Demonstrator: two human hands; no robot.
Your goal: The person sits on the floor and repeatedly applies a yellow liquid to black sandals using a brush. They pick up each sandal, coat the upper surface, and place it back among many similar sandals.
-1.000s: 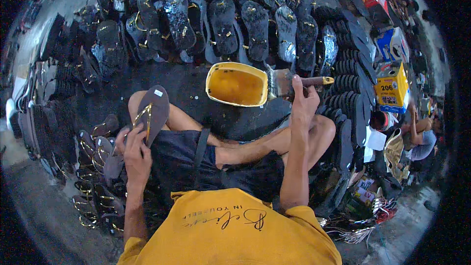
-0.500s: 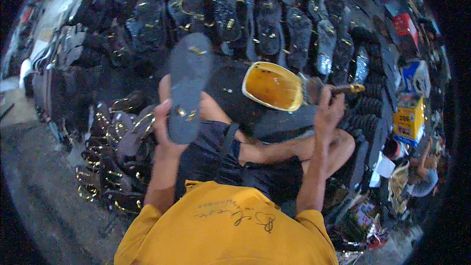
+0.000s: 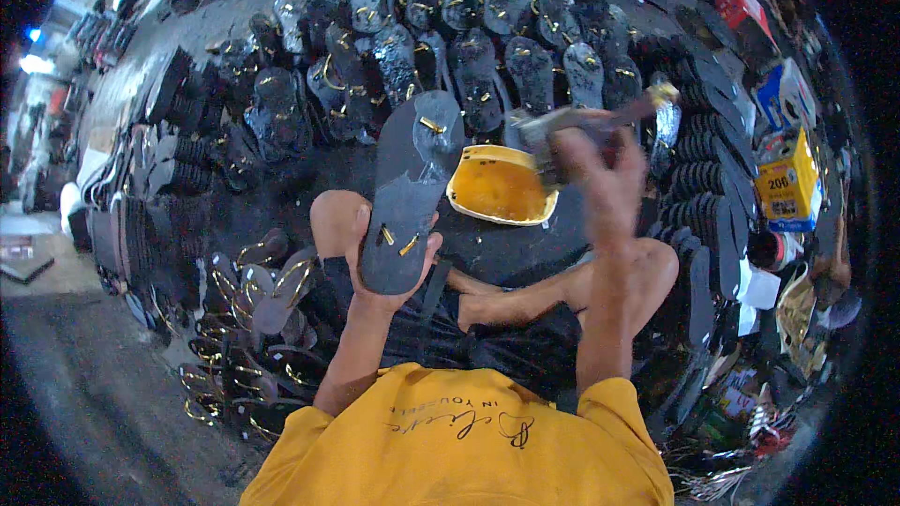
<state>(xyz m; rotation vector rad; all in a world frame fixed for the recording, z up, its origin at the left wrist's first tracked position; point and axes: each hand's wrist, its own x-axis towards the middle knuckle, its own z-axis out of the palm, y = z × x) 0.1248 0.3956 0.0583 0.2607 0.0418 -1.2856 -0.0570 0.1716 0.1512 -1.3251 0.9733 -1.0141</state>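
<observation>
My left hand [image 3: 380, 309] is closed round the lower end of a dark grey sandal sole [image 3: 398, 206], held up at a slight tilt. Small gold strap ends show on its face, and a shiny patch lies near its middle. A wide flat brush [image 3: 553, 136] is gripped in my right hand [image 3: 607, 178], blurred by motion. The brush head is over the back right edge of a pale tub [image 3: 502, 220] of amber liquid, to the right of the sole. Whether the bristles touch the liquid I cannot tell.
Rows of dark soles with gold bits [image 3: 478, 75] lie beyond the tub. Stacked soles [image 3: 703, 159] stand at the right, more [image 3: 178, 169] at the left. Gold-strapped sandals [image 3: 272, 295] are piled by my left leg. A yellow box [image 3: 789, 183] stands far right.
My left hand and the sole have shifted right and down, and a shiny patch now shows on the sole. The brush has moved left and up, over the tub. The view has shifted too.
</observation>
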